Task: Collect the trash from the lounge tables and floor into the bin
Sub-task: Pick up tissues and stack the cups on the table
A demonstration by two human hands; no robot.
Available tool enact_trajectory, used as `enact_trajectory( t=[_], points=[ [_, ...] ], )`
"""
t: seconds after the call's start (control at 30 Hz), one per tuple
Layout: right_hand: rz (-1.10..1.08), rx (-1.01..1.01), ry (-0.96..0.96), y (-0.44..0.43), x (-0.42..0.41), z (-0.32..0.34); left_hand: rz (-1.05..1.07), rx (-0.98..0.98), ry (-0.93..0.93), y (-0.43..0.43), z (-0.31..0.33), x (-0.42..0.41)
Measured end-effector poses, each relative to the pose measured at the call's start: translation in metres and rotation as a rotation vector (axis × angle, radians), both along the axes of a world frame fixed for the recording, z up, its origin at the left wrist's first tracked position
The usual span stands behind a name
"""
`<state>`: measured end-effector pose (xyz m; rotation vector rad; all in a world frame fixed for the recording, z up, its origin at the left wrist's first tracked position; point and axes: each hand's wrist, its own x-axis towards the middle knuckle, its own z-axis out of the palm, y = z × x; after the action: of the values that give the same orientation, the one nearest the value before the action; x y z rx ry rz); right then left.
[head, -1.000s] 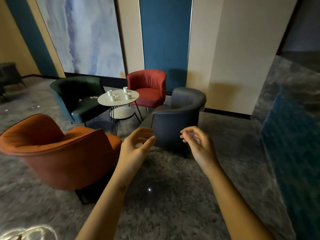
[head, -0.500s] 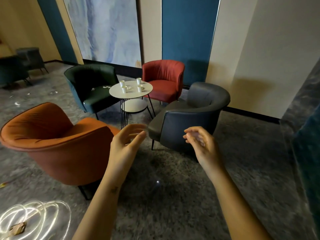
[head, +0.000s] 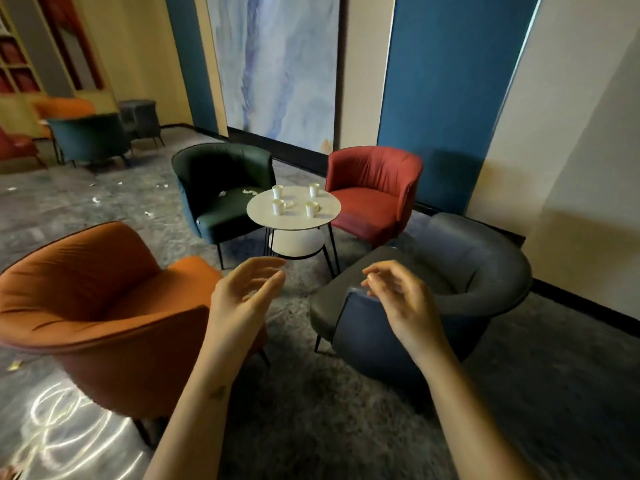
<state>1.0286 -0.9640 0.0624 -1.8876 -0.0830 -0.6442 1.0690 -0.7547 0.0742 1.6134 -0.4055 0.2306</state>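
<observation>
I hold my left hand (head: 242, 299) and right hand (head: 401, 303) empty, fingers loosely apart. Four white cups (head: 277, 206) stand on the round counter (head: 294, 223) ahead. I judge them light and crushable, so I'd grip each gently around its wall.

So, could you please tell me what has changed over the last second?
The view has swung left and drawn slightly nearer the round table, revealing more floor scraps. Nothing was picked up or released. The left hand and right hand stay raised and empty; four cups remain on it.
</observation>
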Motion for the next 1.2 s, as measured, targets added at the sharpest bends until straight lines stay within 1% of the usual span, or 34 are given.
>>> enact_trajectory(
  t=[0.2,0.37,0.67,0.9,1.2],
  points=[
    [0.078,0.05,0.078,-0.011,0.092,-0.038,0.099,0.03,0.084,-0.006,-0.033,0.078],
    [0.065,0.092,0.129,-0.025,0.18,-0.06,0.082,0.02,0.117,-0.021,-0.049,0.166],
    [-0.073,0.104,0.091,-0.046,0.362,-0.039,-0.024,0.049,0.065,-0.043,-0.024,0.371],
    [-0.177,0.083,0.12,-0.087,0.451,-0.057,-0.136,0.047,0.119,-0.101,-0.038,0.484],
    [-0.269,0.169,0.088,-0.179,0.572,-0.073,-0.216,0.074,0.129,-0.199,-0.051,0.613]
  ],
)
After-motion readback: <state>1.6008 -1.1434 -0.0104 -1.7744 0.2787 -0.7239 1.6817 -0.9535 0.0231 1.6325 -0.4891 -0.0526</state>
